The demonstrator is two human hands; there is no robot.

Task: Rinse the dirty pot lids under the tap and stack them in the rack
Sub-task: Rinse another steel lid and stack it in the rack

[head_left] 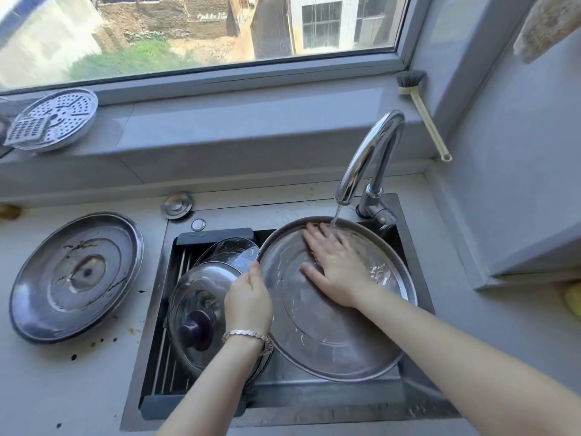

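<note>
A large steel pot lid [327, 328] is tilted over the right half of the sink, inner side facing me. My left hand [248, 302] grips its left rim. My right hand [333, 262] lies flat with fingers spread on the lid's inner face. Water runs from the chrome tap [371, 158] onto the lid's upper edge by my fingertips. A glass lid with a dark knob [196, 316] leans in the rack [176, 366] over the sink's left half, other lids behind it. A dirty steel lid [75, 275] lies on the counter at left.
A perforated steamer plate [53, 119] with a grater sits on the window sill at left. A dish brush [423, 111] leans in the sill's right corner. A small steel sink plug [177, 205] rests behind the sink. Dark spots mark the counter by the dirty lid.
</note>
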